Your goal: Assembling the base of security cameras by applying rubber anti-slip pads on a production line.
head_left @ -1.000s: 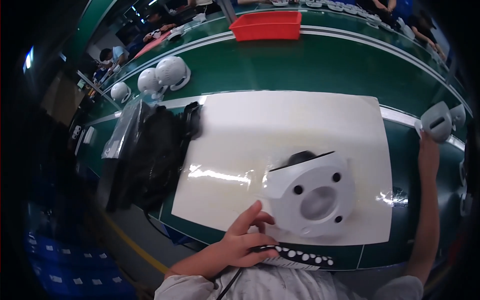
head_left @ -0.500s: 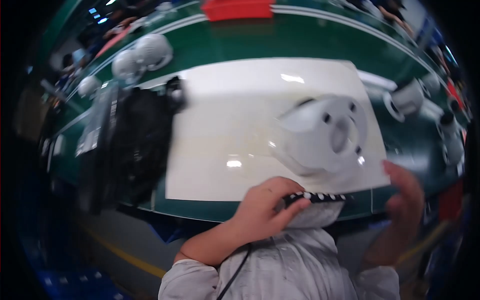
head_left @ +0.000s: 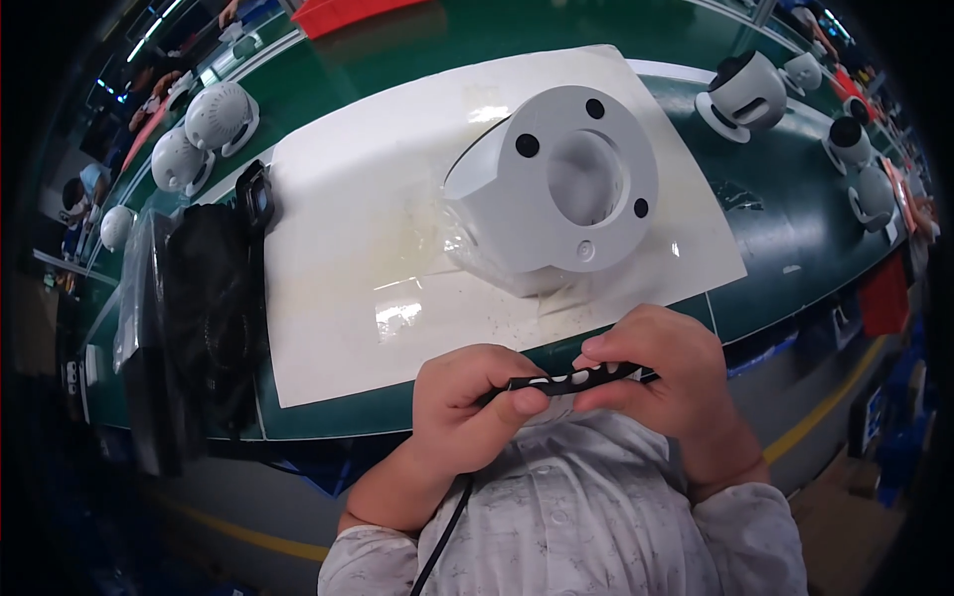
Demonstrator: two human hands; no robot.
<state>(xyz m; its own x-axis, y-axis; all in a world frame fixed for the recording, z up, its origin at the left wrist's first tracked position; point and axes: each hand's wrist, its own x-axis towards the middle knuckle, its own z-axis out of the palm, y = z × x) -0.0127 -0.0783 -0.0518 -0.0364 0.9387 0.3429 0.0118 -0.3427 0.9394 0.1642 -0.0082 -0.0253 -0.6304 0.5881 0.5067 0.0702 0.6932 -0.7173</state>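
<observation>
Three black pads (head_left: 528,146) sit on the white housing (head_left: 535,204), which rests tilted on the pale sheet (head_left: 348,248); a fourth, lower spot (head_left: 585,250) looks bare. The left hand (head_left: 465,409) and right hand (head_left: 664,372) each have a closed grip on the dotted black strip (head_left: 576,378).

To your left on the green desk (head_left: 815,263) lie a black bundle (head_left: 211,298) and clear plastic (head_left: 139,288), with three round white devices (head_left: 221,115) beyond. Ahead of you, past the pale mat (head_left: 333,258), sits a red tub (head_left: 348,14). Grey-white devices (head_left: 755,97) stand rightward; a yellow line (head_left: 823,402) marks your floor (head_left: 258,502).
</observation>
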